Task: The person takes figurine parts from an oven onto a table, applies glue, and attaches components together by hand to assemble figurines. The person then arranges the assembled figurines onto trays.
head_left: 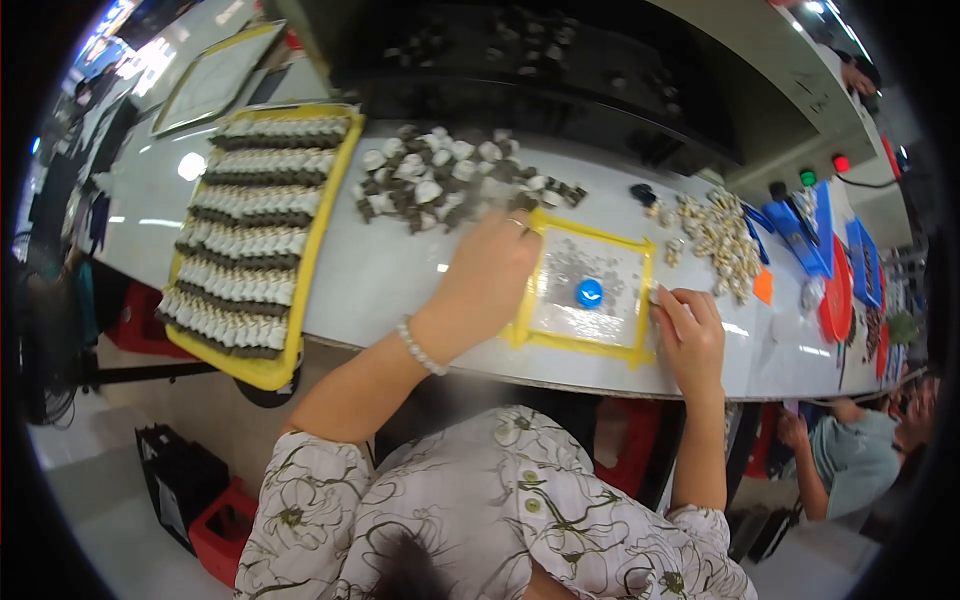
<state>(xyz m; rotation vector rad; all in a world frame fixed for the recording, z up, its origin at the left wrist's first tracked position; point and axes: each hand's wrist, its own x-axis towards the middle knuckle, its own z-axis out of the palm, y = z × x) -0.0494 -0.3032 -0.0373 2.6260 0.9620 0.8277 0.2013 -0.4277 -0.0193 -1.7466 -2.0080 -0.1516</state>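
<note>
My left hand (485, 280), with a ring and a beaded bracelet, reaches to the near edge of a loose pile of dark-and-white small parts (428, 188). Its fingertips are bent away from view and blurred, so their grip is hidden. My right hand (693, 335) pinches a small whitish part (655, 292) by the right border of a square work area edged with yellow tape (585, 338). A round blue cap-like piece (590, 293) sits inside that square, among small clear specks on its shiny surface.
Left stands a yellow-rimmed tray (268, 375) with rows of dark-and-white parts. Cream and gold small parts (722, 240) are heaped on the right, near blue bins (805, 235), an orange tag (763, 286) and a red basin (836, 290). A dark shelf (560, 100) runs behind. Another person (850, 455) sits far right.
</note>
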